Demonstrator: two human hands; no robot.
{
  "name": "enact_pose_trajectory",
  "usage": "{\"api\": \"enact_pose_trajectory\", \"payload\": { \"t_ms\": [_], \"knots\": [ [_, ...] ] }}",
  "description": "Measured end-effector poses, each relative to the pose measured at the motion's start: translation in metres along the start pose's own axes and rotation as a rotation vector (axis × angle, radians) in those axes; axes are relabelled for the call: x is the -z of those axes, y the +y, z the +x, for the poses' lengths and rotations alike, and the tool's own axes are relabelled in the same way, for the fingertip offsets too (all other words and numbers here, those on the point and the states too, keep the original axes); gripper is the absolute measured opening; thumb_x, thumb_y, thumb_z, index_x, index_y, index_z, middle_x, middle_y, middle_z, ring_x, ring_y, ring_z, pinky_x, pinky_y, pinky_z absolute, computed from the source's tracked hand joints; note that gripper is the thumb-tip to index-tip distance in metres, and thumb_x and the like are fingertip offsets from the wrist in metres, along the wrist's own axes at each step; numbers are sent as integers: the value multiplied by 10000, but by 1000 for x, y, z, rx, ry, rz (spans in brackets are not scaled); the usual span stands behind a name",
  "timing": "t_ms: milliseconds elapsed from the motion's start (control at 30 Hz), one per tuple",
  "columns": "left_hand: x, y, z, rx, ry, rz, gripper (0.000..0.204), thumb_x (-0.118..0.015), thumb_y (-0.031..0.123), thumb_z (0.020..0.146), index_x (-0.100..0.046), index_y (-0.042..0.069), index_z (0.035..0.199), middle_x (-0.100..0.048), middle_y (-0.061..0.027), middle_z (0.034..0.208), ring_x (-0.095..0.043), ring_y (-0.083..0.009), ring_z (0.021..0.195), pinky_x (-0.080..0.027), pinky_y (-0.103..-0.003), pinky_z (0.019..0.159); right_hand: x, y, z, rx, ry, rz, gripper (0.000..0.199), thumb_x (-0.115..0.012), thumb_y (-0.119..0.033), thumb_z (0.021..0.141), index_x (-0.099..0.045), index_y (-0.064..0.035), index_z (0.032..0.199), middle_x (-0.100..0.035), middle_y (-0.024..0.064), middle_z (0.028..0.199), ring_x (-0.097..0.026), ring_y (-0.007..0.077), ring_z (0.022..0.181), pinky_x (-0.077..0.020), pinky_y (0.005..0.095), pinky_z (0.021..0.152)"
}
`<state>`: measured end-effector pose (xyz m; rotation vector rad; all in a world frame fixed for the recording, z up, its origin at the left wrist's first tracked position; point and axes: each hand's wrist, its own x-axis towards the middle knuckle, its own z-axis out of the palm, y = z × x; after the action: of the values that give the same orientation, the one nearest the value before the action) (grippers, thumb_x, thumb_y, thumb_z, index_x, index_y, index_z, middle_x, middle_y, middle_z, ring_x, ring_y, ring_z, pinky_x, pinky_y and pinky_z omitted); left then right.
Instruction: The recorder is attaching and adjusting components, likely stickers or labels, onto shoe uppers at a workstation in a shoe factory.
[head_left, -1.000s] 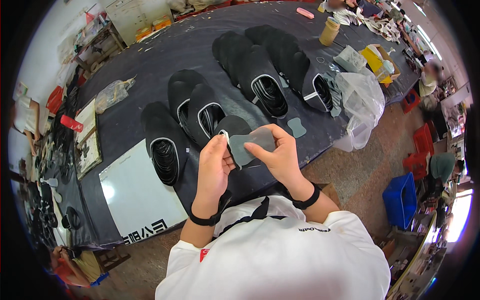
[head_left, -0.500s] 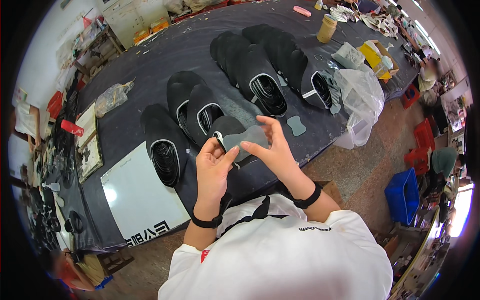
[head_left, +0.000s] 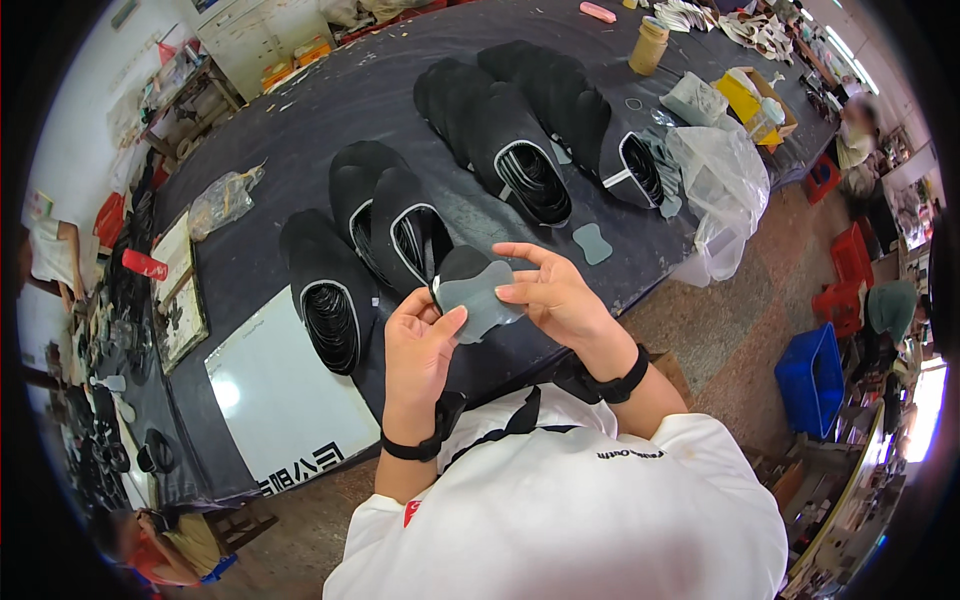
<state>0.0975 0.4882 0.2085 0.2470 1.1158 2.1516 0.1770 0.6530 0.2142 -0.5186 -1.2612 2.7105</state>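
Grey-green patch (head_left: 476, 298) is between our two hands, held up over the dark surface (head_left: 270, 140), with a black fabric piece (head_left: 465, 262) showing behind its far edge; our left hand (head_left: 418, 335) has its grip closed in a pinch at the patch's left side, thumb on top; our right hand (head_left: 562, 302) has its grip closed on the right side, thumb against the patch and one finger stretched out clear; beyond we see stacked black shoe uppers (head_left: 500, 130); a loose patch (head_left: 592, 244) lies to our right, near a clear plastic bag (head_left: 728, 180); a white board (head_left: 285, 385) lies to our left.
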Motion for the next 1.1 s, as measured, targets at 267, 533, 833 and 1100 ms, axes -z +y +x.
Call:
{"api": "enact_pose_trajectory", "payload": {
  "t_ms": [267, 533, 833, 1100],
  "knots": [
    [-4, -16, 5, -94, 72, 87, 163, -598, 42, 834, -583, -46, 971, -619, -46, 827, -581, -102, 763, -464, -212, 712, -5, 1, -4, 44, -30, 185, 513, -635, 25, 765, -367, 24, 1202, -625, 107, 872, -601, 131, 791, -477, 235, 706],
    [-8, -19, 4, -228, -248, 352, 359, -592, -21, 819, -480, -42, 1160, -547, -71, 1084, -513, -107, 990, -404, -235, 845, 4, 7, 4, 61, 124, 203, 420, -625, 30, 770, -434, 14, 1143, -619, 114, 896, -600, 137, 787, -481, 240, 695],
    [-4, -7, 14, 158, -193, -206, 352, -608, 7, 810, -496, -52, 1139, -575, -116, 1088, -564, -189, 992, -434, -346, 899, -3, -2, -3, 213, -2, -246, 286, -644, -20, 783, -518, 31, 1035, -664, 94, 846, -589, 73, 766, -464, 212, 698],
    [-2, -20, 8, 4, -106, 11, 346, -630, 21, 804, -514, -49, 1122, -590, -117, 1067, -575, -171, 960, -459, -296, 842, -1, -10, -1, 191, -4, -312, 105, -644, -55, 799, -590, -3, 873, -616, 27, 832, -565, 73, 781, -443, 204, 693]
  ]
}}
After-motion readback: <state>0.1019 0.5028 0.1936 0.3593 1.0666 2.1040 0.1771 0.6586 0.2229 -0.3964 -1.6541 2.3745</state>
